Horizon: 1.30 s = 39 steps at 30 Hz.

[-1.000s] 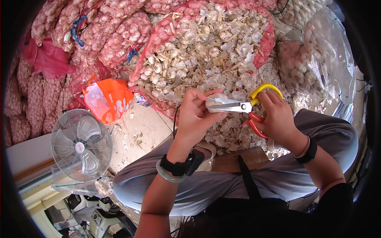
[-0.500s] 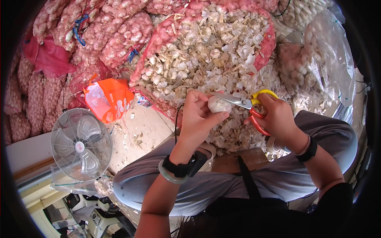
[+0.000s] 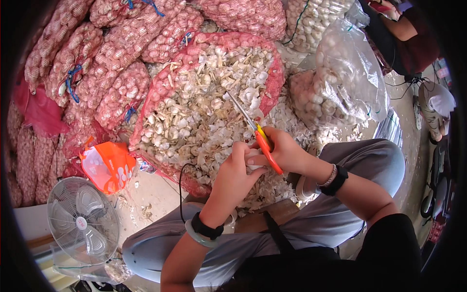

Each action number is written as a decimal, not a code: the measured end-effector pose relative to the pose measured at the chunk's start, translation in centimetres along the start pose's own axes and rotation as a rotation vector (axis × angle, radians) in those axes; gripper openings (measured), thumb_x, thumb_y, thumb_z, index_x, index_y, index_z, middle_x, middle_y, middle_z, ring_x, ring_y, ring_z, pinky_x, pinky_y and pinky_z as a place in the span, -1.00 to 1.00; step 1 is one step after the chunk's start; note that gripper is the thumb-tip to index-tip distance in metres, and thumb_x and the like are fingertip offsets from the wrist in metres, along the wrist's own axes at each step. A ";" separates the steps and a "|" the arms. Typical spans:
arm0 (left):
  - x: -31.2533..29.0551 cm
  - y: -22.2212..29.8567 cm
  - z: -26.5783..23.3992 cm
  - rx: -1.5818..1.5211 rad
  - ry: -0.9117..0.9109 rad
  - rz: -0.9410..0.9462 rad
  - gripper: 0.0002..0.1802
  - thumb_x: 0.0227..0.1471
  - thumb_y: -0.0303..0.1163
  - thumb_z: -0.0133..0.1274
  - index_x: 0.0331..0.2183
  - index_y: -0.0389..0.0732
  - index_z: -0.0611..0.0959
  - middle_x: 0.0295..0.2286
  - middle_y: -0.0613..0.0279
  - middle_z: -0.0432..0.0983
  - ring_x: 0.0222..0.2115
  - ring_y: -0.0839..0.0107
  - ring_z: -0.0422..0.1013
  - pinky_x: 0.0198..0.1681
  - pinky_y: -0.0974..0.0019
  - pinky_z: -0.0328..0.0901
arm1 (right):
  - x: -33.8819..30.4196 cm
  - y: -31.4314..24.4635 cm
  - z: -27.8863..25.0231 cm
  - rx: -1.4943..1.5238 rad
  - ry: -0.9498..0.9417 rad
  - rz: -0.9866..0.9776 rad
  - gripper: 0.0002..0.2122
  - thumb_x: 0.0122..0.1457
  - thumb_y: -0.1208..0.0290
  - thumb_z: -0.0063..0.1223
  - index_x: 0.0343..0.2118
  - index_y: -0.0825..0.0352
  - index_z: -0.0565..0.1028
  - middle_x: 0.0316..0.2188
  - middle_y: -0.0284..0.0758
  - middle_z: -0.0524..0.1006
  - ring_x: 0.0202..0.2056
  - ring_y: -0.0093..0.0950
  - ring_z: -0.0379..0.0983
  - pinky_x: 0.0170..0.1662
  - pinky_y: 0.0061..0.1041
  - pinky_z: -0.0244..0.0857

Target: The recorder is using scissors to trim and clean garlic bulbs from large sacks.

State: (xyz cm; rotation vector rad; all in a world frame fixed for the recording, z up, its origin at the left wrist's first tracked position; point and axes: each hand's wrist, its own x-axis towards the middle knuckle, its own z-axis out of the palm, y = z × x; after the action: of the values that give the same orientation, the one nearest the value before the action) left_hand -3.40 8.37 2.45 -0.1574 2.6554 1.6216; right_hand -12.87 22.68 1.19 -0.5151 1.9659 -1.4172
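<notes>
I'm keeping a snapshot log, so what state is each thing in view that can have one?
Scissors: in the grip of the right hand, blades together
Garlic bulb: in the grip of the left hand, partly hidden
Red mesh sack: spread open, heaped full
Pink mesh sacks: filled, some tied
Clear plastic bag: filled
Fan: blades appear still

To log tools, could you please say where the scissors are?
In the head view, the scissors are in the right hand, near the picture's centre, over the garlic pile.
</notes>
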 end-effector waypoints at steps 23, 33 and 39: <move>6.9 -5.5 4.5 0.765 -0.281 0.082 -0.54 -0.06 -0.23 0.08 -0.16 -0.25 0.35 -0.36 -0.08 0.47 -0.38 -0.04 0.46 -0.39 0.04 0.38 | 3.2 1.9 -36.8 -0.828 1.126 0.195 -0.43 -0.05 -0.08 0.13 -0.36 0.50 0.45 -0.46 0.00 0.52 -0.37 -0.17 0.52 -0.28 -0.31 0.33; 10.2 -11.2 3.4 0.642 -0.218 0.063 -0.70 -0.14 -0.45 -0.02 -0.26 -0.27 0.48 -0.44 -0.01 0.53 -0.40 0.05 0.48 -0.37 0.05 0.37 | 0.1 -7.6 -27.6 -0.393 1.014 -0.056 -0.53 0.01 -0.05 0.13 -0.36 0.36 0.43 -0.50 -0.40 0.47 -0.51 -0.59 0.47 -0.49 -0.62 0.29; 14.9 -11.1 2.4 0.522 -0.104 0.045 -0.67 -0.15 -0.32 0.08 -0.29 -0.28 0.49 -0.42 -0.06 0.52 -0.35 0.01 0.46 -0.31 0.04 0.36 | -2.2 -11.0 -21.6 -0.318 0.746 -0.101 -0.64 0.07 0.05 0.11 -0.36 0.31 0.43 -0.49 -0.45 0.45 -0.49 -0.67 0.41 -0.45 -0.68 0.26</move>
State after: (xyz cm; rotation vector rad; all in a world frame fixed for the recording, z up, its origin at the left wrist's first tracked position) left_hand -17.19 4.44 -9.58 0.0014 2.9000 0.8635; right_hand -27.07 35.17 16.51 -0.2291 2.8206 -1.4981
